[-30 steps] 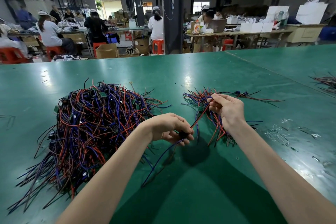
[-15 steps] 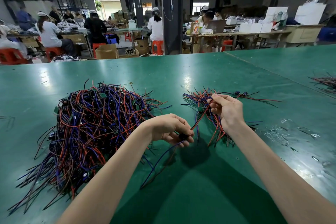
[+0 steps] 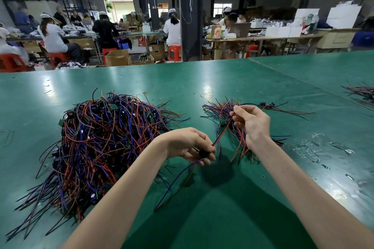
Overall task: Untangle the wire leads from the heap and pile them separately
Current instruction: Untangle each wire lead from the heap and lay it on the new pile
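Observation:
A big tangled heap of red, blue and black wire leads (image 3: pixel 97 143) lies on the left of the green table (image 3: pixel 202 79). A smaller sorted pile (image 3: pixel 226 111) lies to the right of it. Between them I hold one wire lead (image 3: pixel 222 131) stretched above the table. My left hand (image 3: pixel 188 145) pinches its black component end, with blue and dark wires trailing down toward me. My right hand (image 3: pixel 251 121) pinches the red and black wires at their upper end, over the smaller pile.
Another bundle of wires (image 3: pixel 362 93) lies at the far right edge. Small clear scraps (image 3: pixel 309 147) are scattered on the table to the right of my right arm. Beyond the table, people sit at workbenches on red stools, and a dark pillar stands behind.
Almost nothing differs. My right hand has lifted its end of the lead very slightly; my left hand keeps its pinch in the same place.

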{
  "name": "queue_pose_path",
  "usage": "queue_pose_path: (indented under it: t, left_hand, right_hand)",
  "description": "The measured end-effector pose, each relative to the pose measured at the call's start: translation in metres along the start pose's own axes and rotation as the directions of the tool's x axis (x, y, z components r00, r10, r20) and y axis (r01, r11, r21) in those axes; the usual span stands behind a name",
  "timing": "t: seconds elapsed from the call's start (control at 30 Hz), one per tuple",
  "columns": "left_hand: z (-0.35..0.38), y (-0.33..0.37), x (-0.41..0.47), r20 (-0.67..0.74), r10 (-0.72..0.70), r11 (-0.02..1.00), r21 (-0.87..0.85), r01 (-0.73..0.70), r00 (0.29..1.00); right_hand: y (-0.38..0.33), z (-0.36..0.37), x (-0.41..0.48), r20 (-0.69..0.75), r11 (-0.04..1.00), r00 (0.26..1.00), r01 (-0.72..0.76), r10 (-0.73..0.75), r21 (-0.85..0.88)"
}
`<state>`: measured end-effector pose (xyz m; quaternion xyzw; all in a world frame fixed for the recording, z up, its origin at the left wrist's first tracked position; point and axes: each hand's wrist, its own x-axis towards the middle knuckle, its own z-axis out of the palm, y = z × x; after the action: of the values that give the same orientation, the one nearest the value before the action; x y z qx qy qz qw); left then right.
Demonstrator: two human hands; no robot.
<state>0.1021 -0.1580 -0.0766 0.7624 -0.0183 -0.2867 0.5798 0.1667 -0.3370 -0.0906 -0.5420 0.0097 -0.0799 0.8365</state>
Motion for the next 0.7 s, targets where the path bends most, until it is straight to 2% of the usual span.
queue_pose_path:
  t: [0.2, 0.57, 0.7]
  left_hand:
    - [0.0011, 0.0002, 0.0000, 0.018, -0.005, 1.000, 0.006, 0.005, 1.000]
    - [0.0001, -0.0007, -0.0030, 0.023, -0.017, 1.000, 0.008, 0.017, 1.000]
    - [0.0000, 0.0030, -0.0044, 0.002, 0.038, 0.999, 0.032, -0.038, 0.999]
  right_hand:
    - [-0.0014, -0.0009, -0.0019, 0.018, 0.962, 0.983, 0.181, -0.181, -0.203]
    - [-0.0012, -0.0007, 0.0021, 0.004, 0.997, 0.999, -0.034, 0.035, -0.065]
    - [-0.0041, -0.0011, 0.0019, 0.007, 0.997, 0.997, -0.080, 0.080, 0.008]
